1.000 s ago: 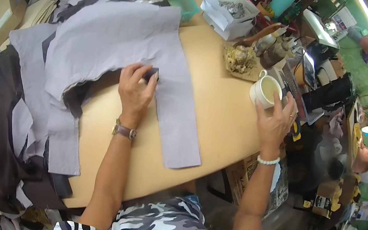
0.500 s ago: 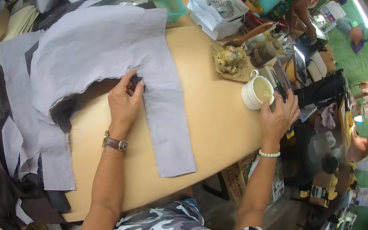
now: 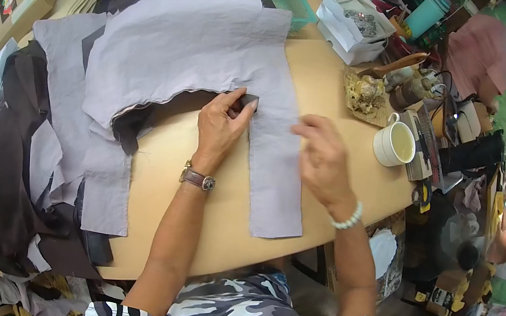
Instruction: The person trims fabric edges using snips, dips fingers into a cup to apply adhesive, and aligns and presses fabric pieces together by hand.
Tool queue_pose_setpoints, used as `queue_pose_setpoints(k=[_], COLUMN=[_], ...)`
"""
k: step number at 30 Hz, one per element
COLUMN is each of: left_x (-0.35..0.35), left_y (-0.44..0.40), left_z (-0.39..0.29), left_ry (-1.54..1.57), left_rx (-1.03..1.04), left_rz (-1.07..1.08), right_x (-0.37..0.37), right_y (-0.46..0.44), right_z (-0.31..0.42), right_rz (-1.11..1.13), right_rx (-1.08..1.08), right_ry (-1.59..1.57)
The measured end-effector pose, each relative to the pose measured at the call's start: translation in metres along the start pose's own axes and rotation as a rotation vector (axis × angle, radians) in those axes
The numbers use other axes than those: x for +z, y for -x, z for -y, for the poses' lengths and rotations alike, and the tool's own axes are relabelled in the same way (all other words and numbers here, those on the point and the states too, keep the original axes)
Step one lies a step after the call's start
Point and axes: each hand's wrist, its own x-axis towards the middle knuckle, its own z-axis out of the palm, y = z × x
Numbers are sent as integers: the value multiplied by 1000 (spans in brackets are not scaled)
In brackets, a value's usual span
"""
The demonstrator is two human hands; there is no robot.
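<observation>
From my head view, I have the grey cloth [image 3: 187, 33] spread on the bench [image 3: 319, 82] before me, its curved edge towards me and one long strip running down towards the near side. My left hand [image 3: 223, 127] pinches the cloth between thumb and fingers where the curve meets that strip, with a dark piece [image 3: 131, 127] showing under the curve. My right hand [image 3: 325, 163] is blurred, in front of the strip's right edge, fingers bent; I cannot tell whether it grips anything. To its right stands a white cup [image 3: 393, 146] with pale stuff inside, well apart from the cloth. Just behind the cup, a yellowish lump [image 3: 367, 95] sits on a brown card. Farther back are a white box [image 3: 346, 40] and, beside it, a teal basket [image 3: 295, 3].
</observation>
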Motion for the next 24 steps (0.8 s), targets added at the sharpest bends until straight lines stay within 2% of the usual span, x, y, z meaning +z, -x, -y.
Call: queue_pose_setpoints(k=[1,4,7,11,15,19,24], left_x=[-1,-2,-2,-1,0,0,-2], left_y=[0,0,-1,0,-1,0,-2], left_z=[-2,1,9,11,10,6,4], left_ry=[-20,-15,59,83,2,-49,-50], left_rx=[11,9,-64,-99,19,54,18], left_rz=[6,32,66,67,11,3,37], right_x=[16,53,72,73,77,75,76], right_y=[-4,-11,-6,-3,-2,-1,-4], right_z=[0,-11,-24,-28,-28,-21,-32], right_rz=[60,147,113,137,147,140,164], right_rx=[-1,175,155,75,-9,-77,-118], right_ry=[-136,-284,-290,-199,-55,74,49])
